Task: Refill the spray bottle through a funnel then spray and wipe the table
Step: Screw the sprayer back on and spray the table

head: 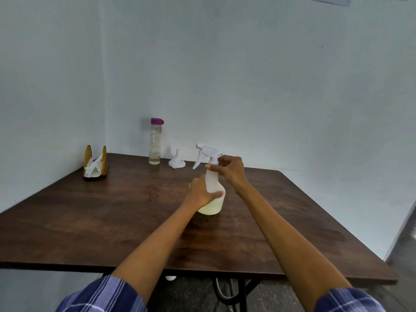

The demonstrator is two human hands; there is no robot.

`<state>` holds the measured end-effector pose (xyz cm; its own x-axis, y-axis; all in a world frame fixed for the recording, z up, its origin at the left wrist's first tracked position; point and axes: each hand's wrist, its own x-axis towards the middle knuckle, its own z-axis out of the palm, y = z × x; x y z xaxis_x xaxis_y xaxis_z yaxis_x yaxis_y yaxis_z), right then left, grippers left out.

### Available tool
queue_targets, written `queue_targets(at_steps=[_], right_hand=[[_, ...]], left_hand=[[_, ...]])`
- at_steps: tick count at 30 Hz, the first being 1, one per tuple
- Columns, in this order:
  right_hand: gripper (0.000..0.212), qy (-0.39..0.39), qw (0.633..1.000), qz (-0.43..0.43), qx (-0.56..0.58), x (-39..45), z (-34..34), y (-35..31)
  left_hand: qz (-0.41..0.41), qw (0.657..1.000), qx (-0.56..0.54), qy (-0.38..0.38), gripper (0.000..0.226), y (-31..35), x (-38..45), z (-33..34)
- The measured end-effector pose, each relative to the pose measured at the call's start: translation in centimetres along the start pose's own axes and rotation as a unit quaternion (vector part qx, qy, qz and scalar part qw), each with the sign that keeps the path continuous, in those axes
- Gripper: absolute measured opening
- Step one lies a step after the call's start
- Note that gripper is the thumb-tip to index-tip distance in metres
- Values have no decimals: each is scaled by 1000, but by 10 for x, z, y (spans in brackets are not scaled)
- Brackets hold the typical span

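Counter (112,221) carries the spray bottle (212,188) upright near its centre, a shallow layer of pale liquid inside. Left hand (200,192) wraps the lower body; right hand (229,170) closes its grip on the neck collar below the trigger head. The bottle is probably light, thin-walled and squeezable: hold low, twist at the collar. Water bottle (155,143), napkin holder (95,164) and funnel (177,162) stand well behind, clear of the work.
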<state>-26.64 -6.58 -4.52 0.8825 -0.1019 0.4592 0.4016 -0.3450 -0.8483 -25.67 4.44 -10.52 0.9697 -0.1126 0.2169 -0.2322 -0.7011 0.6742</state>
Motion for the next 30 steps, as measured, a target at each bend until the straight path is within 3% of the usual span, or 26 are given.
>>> queue_targets(at_steps=[3, 6, 8, 10, 12, 13, 15, 16, 18, 20, 22, 24, 27, 30], right_hand=[[40, 65, 998, 6, 16, -5, -4, -8], [33, 62, 996, 8, 64, -14, -9, -25], [20, -9, 995, 14, 94, -19, -13, -39], [30, -136, 983, 39, 115, -22, -16, -51], [36, -248, 962, 97, 68, -26, -19, -60], [33, -280, 952, 121, 27, -29, -18, -63], [26, -304, 939, 161, -23, -35, -17, -65], [25, -309, 934, 177, -32, -39, -15, -65], [31, -341, 916, 190, -95, -44, -10, -69], [46, -380, 885, 198, -182, -51, -2, -79], [58, -411, 859, 203, -230, -52, 8, -85], [71, -419, 849, 202, -251, -51, 16, -91], [68, -424, 838, 202, -276, -49, 26, -93], [30, -380, 861, 203, -268, -53, 37, -87]], left_hand=[[-16, 1000, 5, -23, 112, 2, -17, -3], [21, 999, -35, -14, 102, 13, -36, -14], [57, 997, -32, -27, 92, 25, -52, -20], [73, 994, -47, -65, 84, 34, -69, -22], [71, 981, -99, -148, 88, 34, -82, -24], [63, 973, -105, -198, 86, 31, -89, -28], [43, 957, -61, -281, 62, 21, -96, -44], [23, 957, -42, -287, 49, 11, -96, -55], [-24, 977, -39, -208, 39, -17, -94, -81], [-93, 992, -73, -34, 29, -59, -87, -108], [-161, 974, -78, 140, 22, -94, -86, -134], [-214, 945, -57, 241, 26, -122, -86, -154], [-264, 921, -74, 276, 32, -141, -90, -172], [-279, 917, -74, 276, 33, -150, -89, -179]])
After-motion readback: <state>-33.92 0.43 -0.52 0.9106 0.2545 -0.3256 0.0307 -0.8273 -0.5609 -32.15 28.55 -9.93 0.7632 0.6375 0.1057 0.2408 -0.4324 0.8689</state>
